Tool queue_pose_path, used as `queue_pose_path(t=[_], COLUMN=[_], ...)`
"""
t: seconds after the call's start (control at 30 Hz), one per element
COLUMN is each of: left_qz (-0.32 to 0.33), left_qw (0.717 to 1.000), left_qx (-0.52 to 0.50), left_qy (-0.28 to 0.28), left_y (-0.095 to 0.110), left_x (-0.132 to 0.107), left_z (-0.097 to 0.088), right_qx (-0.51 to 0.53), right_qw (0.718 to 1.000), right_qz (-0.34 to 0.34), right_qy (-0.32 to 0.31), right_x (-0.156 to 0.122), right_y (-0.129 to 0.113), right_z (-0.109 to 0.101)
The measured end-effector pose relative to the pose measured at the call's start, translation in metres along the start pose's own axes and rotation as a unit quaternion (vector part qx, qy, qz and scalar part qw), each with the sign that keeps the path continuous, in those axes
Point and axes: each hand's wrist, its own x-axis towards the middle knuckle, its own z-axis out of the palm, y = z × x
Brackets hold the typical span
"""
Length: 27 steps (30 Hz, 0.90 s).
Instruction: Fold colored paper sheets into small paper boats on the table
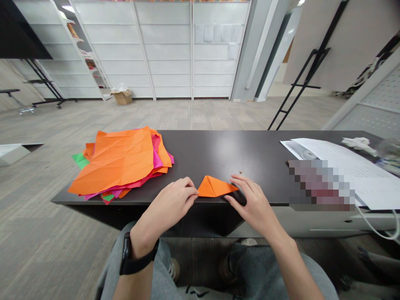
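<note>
- Left hand (175, 201) had its fingertips pinched on one corner of the small pointy folded orange paper (215, 187), near the front edge of the dark smooth tabletop (225, 152).
- Right hand (252, 203) had thumb and fingers spread around the other tip (couldn't tell if touching).
- A slipped pinch could've skewed the crease.
- Wrinkled orange-pink-green paper stack (125, 154) crowded the left; flat white printed sheets (370, 175) lay right.

You sit in what looks like an office: grey streaked floor (34, 246), tall white panelled units (165, 54), a black rectangular screen (18, 33) on a black wheeled stand (40, 81), white printed sheets (375, 179) on your dark surface (215, 146).
</note>
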Motion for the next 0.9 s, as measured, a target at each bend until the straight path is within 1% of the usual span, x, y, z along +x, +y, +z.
queue_pose_path(t=[0.07, 0.13, 0.23, 0.3, 0.4, 0.63, 0.73, 0.9], left_qz=[0.005, 0.011, 0.016, 0.022, 0.032, 0.043, 0.044, 0.072], left_qw=[1.000, 0.997, 0.986, 0.977, 0.969, 0.953, 0.947, 0.939], left_qx=[-0.011, -0.032, -0.076, -0.103, -0.136, -0.200, -0.214, -0.234], left_qy=[0.025, 0.068, 0.151, 0.187, 0.206, 0.224, 0.235, 0.243], left_y=[0.001, 0.003, 0.004, 0.004, 0.007, 0.012, 0.013, 0.015], left_x=[0.001, 0.002, 0.003, 0.003, 0.005, 0.006, 0.007, 0.008], left_z=[-0.001, -0.002, -0.001, 0.000, -0.001, -0.002, -0.001, 0.001], right_qx=[0.009, 0.020, 0.045, 0.070, 0.109, 0.178, 0.206, 0.201], right_qw=[1.000, 0.999, 0.999, 0.997, 0.993, 0.977, 0.972, 0.977], right_qz=[-0.022, -0.030, -0.007, 0.016, 0.046, 0.113, 0.107, 0.064], right_qy=[-0.008, -0.020, -0.024, -0.020, -0.022, -0.032, -0.031, 0.015], right_x=[0.001, 0.002, 0.003, 0.003, 0.002, 0.001, 0.002, 0.004], right_y=[-0.005, -0.011, -0.021, -0.026, -0.030, -0.033, -0.034, -0.038], right_z=[-0.001, -0.002, -0.003, -0.004, -0.004, -0.002, -0.004, -0.006])
